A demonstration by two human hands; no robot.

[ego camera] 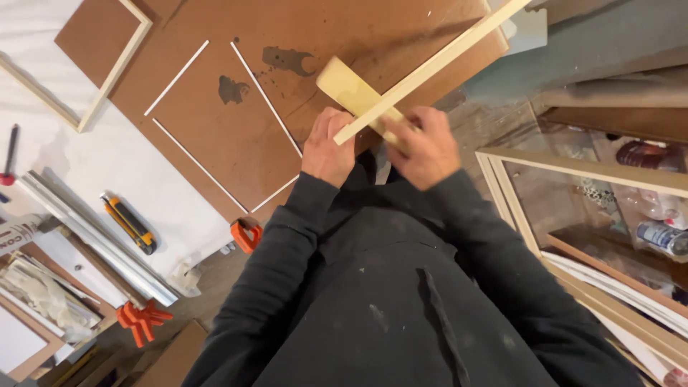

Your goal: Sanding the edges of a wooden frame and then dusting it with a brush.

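The long wooden strip [437, 61] is slanting over the brown board [229, 122] on the tabletop; light, stiff, probably snappable, best gripped near its end. Left hand [327, 147] is pinching it, right hand [423, 147] is gripping a pale block [351, 93].

Dusty black long-sleeved sweatshirt [401, 287], bare-handed

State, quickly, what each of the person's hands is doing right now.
Left hand: closed around the end of the long pale wooden strip.
Right hand: closed on the short pale wood block.
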